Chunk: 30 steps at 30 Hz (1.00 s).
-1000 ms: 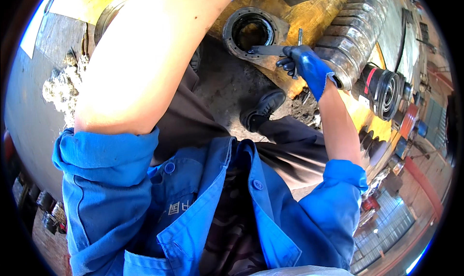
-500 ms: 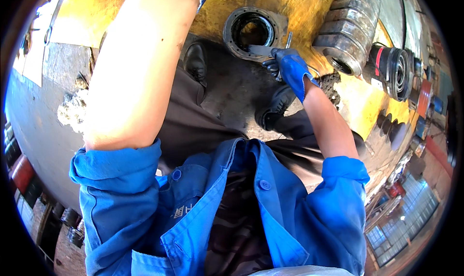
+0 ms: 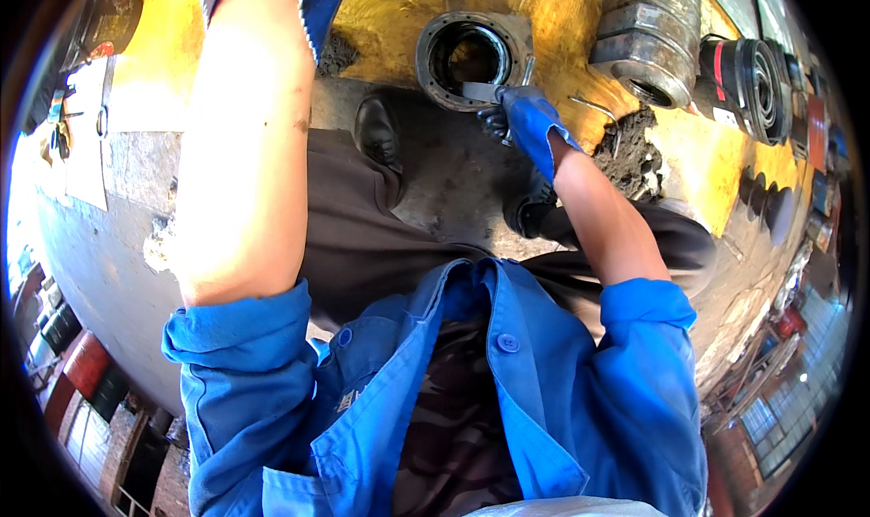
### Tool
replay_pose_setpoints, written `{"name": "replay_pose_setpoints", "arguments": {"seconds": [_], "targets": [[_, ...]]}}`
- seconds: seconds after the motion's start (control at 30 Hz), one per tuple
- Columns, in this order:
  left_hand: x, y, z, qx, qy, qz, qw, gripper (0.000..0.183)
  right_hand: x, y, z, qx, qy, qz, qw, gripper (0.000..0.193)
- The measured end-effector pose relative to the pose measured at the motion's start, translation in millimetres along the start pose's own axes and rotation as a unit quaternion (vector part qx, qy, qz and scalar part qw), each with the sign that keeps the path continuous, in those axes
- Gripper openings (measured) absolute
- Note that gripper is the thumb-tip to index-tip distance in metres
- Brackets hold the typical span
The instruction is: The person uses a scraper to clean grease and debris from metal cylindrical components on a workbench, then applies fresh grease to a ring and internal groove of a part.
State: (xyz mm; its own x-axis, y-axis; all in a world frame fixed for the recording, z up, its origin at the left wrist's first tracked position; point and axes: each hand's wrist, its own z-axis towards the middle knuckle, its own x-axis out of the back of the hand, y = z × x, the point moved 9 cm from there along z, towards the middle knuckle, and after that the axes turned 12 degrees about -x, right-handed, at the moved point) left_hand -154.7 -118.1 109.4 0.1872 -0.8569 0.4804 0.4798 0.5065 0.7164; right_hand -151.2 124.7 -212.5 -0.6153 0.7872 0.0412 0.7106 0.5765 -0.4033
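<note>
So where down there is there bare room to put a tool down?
The grey floor between the two black shoes, just below the round metal housing, looks bare. The right hand and its flat tool crowd the housing's rim; dirt clumps and cylinders fill the right.

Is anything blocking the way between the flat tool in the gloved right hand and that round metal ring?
Nothing visible does. The right hand holds the flat tool with its tip already at the round metal ring.
</note>
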Motion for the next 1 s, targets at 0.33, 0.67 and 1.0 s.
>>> {"name": "replay_pose_setpoints", "arguments": {"seconds": [0.33, 0.67, 1.0], "targets": [[-26.4, -37.3, 11.5, 0.109, 0.098, -0.48, 0.865, 0.04, 28.9, 22.6, 6.9, -0.023, 0.011, 0.096, 0.995, 0.023], [-7.9, -32.6, 2.7, 0.105, 0.14, -0.478, 0.861, 0.043, 11.8, 29.0, 10.7, 0.0, -0.078, 0.225, 0.971, 0.023], [-1.3, -29.9, 0.6, 0.147, 0.183, -0.441, 0.866, 0.042, -2.0, 24.9, -3.6, -0.008, -0.011, 0.093, 0.996, 0.028]]}}
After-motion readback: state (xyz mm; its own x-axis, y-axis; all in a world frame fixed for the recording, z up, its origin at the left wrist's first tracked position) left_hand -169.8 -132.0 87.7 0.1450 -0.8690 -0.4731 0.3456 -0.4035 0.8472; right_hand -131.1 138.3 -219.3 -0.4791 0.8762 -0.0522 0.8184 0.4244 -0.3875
